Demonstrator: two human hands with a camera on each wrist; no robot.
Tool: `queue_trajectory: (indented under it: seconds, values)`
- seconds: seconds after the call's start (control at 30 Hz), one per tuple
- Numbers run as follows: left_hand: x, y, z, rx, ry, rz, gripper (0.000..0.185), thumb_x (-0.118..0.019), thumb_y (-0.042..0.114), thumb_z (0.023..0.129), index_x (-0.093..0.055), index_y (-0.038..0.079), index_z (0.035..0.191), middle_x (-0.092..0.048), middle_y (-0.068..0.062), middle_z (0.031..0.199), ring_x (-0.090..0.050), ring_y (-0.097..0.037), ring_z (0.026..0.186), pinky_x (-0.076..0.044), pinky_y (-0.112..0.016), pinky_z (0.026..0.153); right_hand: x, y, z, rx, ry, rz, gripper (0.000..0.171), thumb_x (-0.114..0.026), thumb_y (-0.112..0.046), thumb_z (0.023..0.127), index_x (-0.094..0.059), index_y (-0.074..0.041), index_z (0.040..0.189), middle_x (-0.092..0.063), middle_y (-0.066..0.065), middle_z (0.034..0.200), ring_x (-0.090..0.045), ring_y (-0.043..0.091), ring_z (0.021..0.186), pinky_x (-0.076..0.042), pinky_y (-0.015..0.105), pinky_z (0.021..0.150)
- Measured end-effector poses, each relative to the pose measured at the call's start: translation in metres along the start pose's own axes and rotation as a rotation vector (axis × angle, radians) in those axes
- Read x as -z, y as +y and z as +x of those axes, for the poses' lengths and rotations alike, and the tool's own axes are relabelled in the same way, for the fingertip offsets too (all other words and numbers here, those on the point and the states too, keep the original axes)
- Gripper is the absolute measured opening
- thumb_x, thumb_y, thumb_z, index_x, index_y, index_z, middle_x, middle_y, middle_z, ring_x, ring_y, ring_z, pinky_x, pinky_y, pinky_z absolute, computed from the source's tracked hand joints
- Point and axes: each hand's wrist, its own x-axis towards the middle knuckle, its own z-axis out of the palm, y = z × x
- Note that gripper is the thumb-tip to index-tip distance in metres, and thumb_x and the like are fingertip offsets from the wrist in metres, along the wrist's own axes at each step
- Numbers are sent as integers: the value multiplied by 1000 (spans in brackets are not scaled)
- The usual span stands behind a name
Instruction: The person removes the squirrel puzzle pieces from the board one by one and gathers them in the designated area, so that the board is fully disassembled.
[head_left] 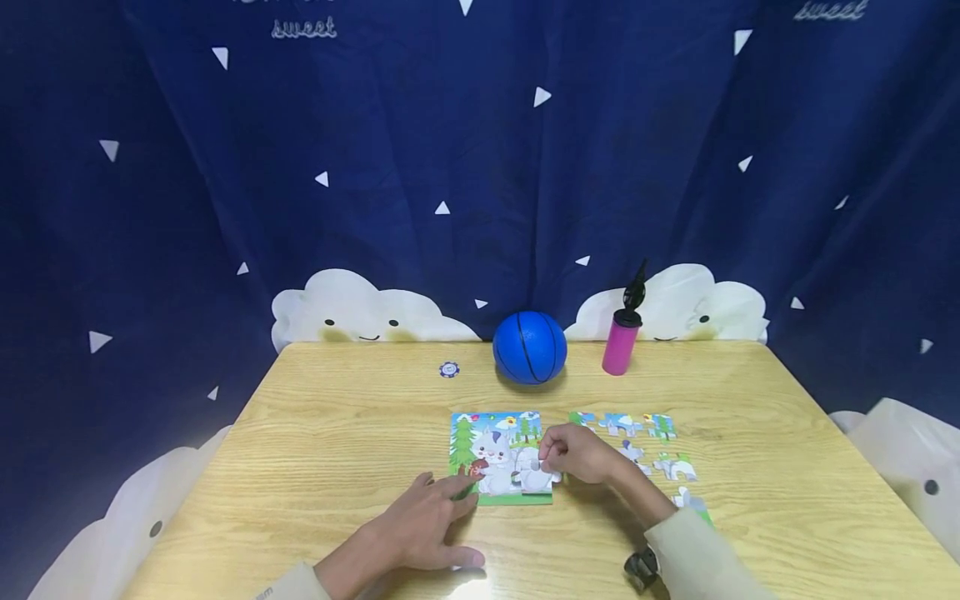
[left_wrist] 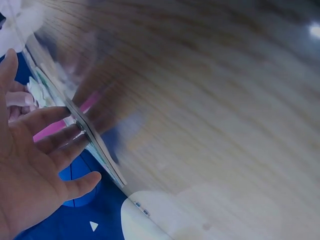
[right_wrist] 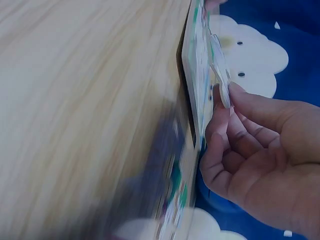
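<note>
A puzzle board (head_left: pixel 462 439) with a picture of a grey-and-white squirrel lies mid-table. My right hand (head_left: pixel 581 452) pinches a puzzle piece (right_wrist: pixel 221 75) between thumb and index finger. In the right wrist view this piece is tilted just off the board's surface; in the head view it is over the board's right part. My left hand (head_left: pixel 427 521) is spread with its fingers extended, its fingertips on the board's lower left edge and its thumb out to the side. Several loose puzzle pieces (head_left: pixel 677 467) lie right of the board, partly behind my right forearm.
A blue ball (head_left: pixel 529 348) stands behind the board, with a pink pump (head_left: pixel 620 343) with a black top to its right. A poker chip (head_left: pixel 448 369) lies to the ball's left. A small black object (head_left: pixel 642 569) is beside my right sleeve. Behind the wooden table (head_left: pixel 337 417) hangs a dark blue curtain.
</note>
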Motion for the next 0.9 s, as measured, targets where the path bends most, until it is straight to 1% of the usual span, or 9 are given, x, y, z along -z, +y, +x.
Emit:
queue_trajectory:
  seconds: [0.17,0.3,0.53,0.77,0.9]
  values:
    - [0,0,-1,-8,5,-6,80,-48,72,82,-55,10,133,-44,-10,147,-45,-26,134,-39,-58,103,15,11,-15,-2,7,18,8,-63,-2,84,-60,3,90,-55,3,71,-45,8,62,-38,18,54]
    - [-1,0,-1,-7,4,-15,80,-49,71,82,-55,10,132,-44,-10,147,-45,-27,133,-39,-58,102,27,19,-28,-6,15,11,8,-62,-3,87,-60,3,91,-53,1,73,-45,6,64,-40,18,55]
    - [-1,0,0,-10,10,-12,80,-48,72,82,-56,10,132,-45,-10,146,-46,-27,133,-39,-59,102,45,33,-52,-23,-14,-13,7,-60,-3,88,-59,3,92,-53,3,75,-46,6,65,-41,17,56]
    - [1,0,0,-4,4,-18,80,-48,72,81,-56,11,132,-45,-11,146,-46,-27,133,-38,-59,103,60,47,-73,-21,-42,-5,8,-60,-4,87,-58,4,91,-47,-1,70,-39,2,58,-35,16,51]
    - [2,1,1,0,3,-24,80,-50,72,81,-56,10,132,-45,-10,146,-46,-27,133,-38,-59,103,64,52,-80,-25,-51,6,11,-62,-6,87,-60,4,91,-50,-1,70,-43,2,60,-39,16,53]
